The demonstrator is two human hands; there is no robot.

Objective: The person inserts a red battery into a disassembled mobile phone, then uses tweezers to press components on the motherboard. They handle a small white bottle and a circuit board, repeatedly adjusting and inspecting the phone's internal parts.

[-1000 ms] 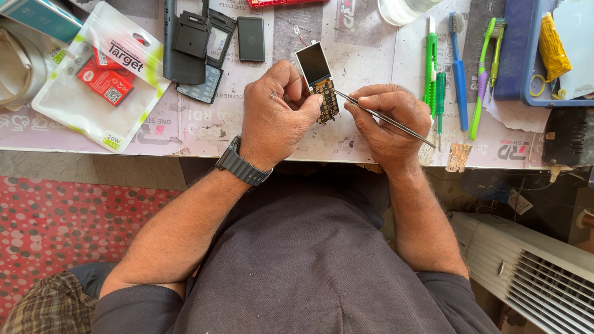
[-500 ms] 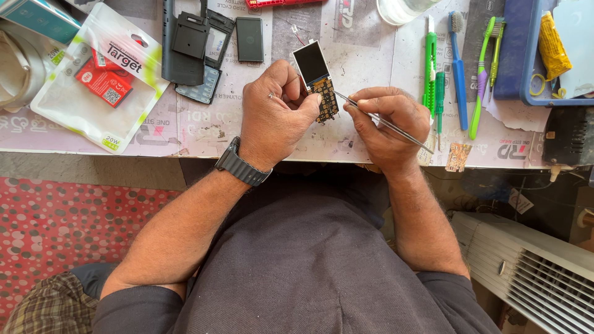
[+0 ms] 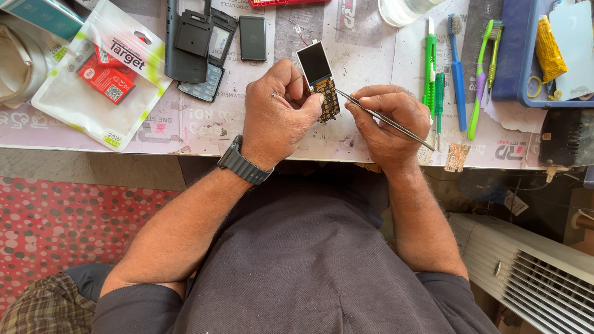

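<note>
Holding phone board (image 3: 322,83) left hand (image 3: 275,114); right hand (image 3: 390,124) tweezers (image 3: 383,119) (blue tray (image 3: 513,68) nearby).

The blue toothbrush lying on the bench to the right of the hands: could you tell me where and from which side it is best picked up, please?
Grip the blue toothbrush by its plain handle, below the bristled head, coming straight down from above. It lies flat with narrow gaps to the green screwdriver and green toothbrush, so probably pinch its long sides with fingertips.

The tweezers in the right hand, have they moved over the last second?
No. The tweezers stay put: tip at the circuit board, just left of the green screwdriver, in the right hand.
</note>
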